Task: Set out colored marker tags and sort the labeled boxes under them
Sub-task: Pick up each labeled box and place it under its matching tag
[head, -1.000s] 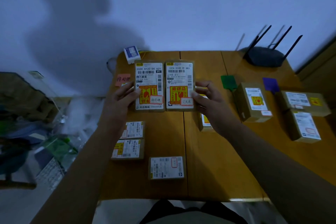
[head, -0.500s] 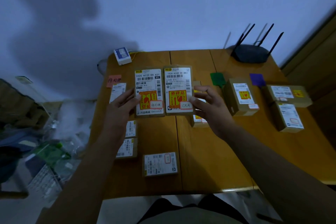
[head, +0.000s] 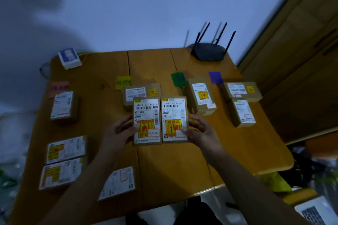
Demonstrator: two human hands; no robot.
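Note:
I hold two labeled cardboard boxes side by side above the table's middle. My left hand (head: 118, 131) grips the left box (head: 146, 113); my right hand (head: 200, 130) grips the right box (head: 174, 111). Along the back lie four marker tags: pink (head: 59, 87), yellow (head: 123, 82), green (head: 178, 79) and purple (head: 215, 77). One box (head: 64, 107) sits under the pink tag, one (head: 141, 91) under the yellow, partly hidden by the held boxes. One box (head: 200, 96) stands by the green tag, and two boxes (head: 242, 90) (head: 242, 113) lie under the purple.
Three more labeled boxes lie at the front left of the wooden table (head: 175, 166): two stacked-looking ones (head: 65, 149) (head: 60, 173) and one (head: 118, 182) near the front edge. A black router (head: 208, 52) and a small white-blue box (head: 69, 58) stand at the back. A laptop (head: 316, 212) shows at lower right.
Both hands have lifted the two boxes toward me, off the table's back half. The yellow tag and the box beneath it have come into sight behind them. The camera has shifted left.

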